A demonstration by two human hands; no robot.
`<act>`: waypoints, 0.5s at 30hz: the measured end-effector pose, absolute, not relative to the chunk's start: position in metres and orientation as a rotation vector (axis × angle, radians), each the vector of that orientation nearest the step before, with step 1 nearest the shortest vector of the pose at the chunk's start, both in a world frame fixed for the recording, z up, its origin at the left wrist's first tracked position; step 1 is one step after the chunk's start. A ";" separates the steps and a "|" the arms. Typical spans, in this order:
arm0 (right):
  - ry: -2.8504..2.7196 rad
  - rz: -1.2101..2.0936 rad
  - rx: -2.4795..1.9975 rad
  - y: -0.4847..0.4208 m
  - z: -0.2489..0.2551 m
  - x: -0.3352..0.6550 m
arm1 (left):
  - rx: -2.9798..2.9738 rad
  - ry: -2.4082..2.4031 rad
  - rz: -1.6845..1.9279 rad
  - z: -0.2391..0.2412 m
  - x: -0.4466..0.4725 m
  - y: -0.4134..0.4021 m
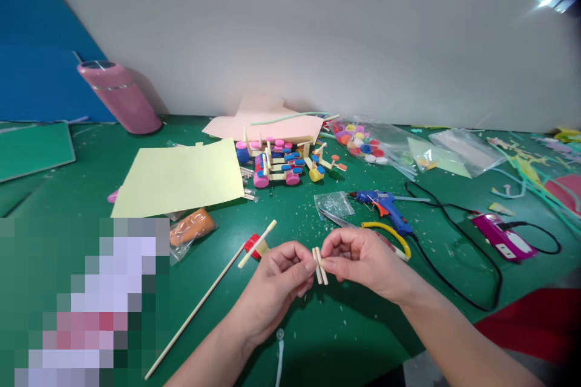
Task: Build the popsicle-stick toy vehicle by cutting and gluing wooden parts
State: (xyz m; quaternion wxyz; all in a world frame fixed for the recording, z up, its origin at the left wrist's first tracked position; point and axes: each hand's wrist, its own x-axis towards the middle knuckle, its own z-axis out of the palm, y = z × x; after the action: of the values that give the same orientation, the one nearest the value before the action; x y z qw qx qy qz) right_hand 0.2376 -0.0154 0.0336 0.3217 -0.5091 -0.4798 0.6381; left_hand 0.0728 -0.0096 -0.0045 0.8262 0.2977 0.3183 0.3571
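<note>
Two short, pale wooden sticks (pixel 321 269) are side by side between my hands above the green table. My left hand (pixel 284 272) pinches the left-hand stick between thumb and fingers. From the other side, my right hand (pixel 358 260) grips the right-hand stick the same way. Just left of my left hand lies a red and yellow piece (pixel 253 246) with a pale stick (pixel 258 243) across it. A long thin stick (pixel 195 312) runs from it toward the table's front. Scissors (pixel 333 217) are partly hidden behind my right hand.
A blue glue gun (pixel 385 205) lies at the right, its black cable near a purple power strip (pixel 502 236). Farther back are several small stick models (pixel 279 172), bagged coloured caps (pixel 358 142), yellow paper (pixel 181 178) and a pink tumbler (pixel 122 97).
</note>
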 end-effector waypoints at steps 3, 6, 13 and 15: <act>-1.269 1.669 -1.335 -0.015 0.034 0.238 | 0.628 0.681 0.761 -0.005 0.073 -0.010; -1.277 1.661 -1.333 -0.015 0.033 0.238 | 0.627 0.679 0.760 -0.005 0.072 -0.010; -1.289 1.647 -1.330 -0.015 0.031 0.238 | 0.628 0.670 0.767 -0.005 0.072 -0.010; -1.290 1.645 -1.326 -0.015 0.030 0.238 | 0.628 0.673 0.763 -0.004 0.072 -0.010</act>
State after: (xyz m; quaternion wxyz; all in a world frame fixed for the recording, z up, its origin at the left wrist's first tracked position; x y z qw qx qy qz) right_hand 0.2381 -0.0149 0.0297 0.3271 -0.5061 -0.4924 0.6280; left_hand 0.0720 -0.0099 -0.0041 0.8264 0.2958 0.3170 0.3594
